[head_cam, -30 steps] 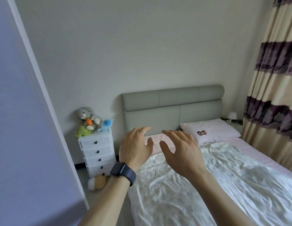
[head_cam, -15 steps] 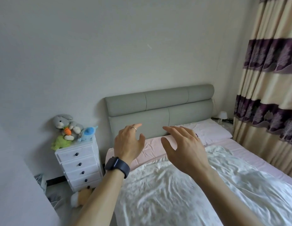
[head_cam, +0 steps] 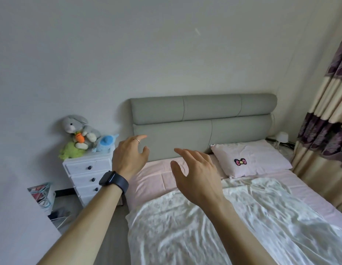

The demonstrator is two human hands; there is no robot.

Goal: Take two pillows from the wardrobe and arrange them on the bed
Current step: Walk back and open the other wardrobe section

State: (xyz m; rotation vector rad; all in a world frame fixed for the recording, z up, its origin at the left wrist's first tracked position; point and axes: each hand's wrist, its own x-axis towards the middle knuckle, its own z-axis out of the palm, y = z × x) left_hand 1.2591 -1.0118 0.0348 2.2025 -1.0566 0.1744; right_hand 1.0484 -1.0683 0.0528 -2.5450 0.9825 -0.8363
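One pale pink pillow [head_cam: 250, 157] with a small bow emblem lies at the right of the bed's head, against the grey padded headboard [head_cam: 202, 119]. The bed [head_cam: 153, 178] has a pink sheet and a crumpled white cover over its lower part. The left side of the bed's head holds no pillow. My left hand [head_cam: 128, 155], with a ring and a dark watch on the wrist, hovers with relaxed fingers over the bed's left edge. My right hand [head_cam: 197, 173] is raised over the pink sheet, fingers spread, holding nothing. No wardrobe is in view.
A white chest of drawers [head_cam: 88, 176] stands left of the bed with plush toys [head_cam: 80, 136] on top. A striped curtain [head_cam: 327, 131] hangs at the right. A small white lamp [head_cam: 281, 136] sits beyond the pillow. Clutter lies on the floor at the left [head_cam: 46, 197].
The view has swung right and closer to the bed; the pale panel on the left has left the frame. Both hands stay raised and empty, and the pillow shows fully again.
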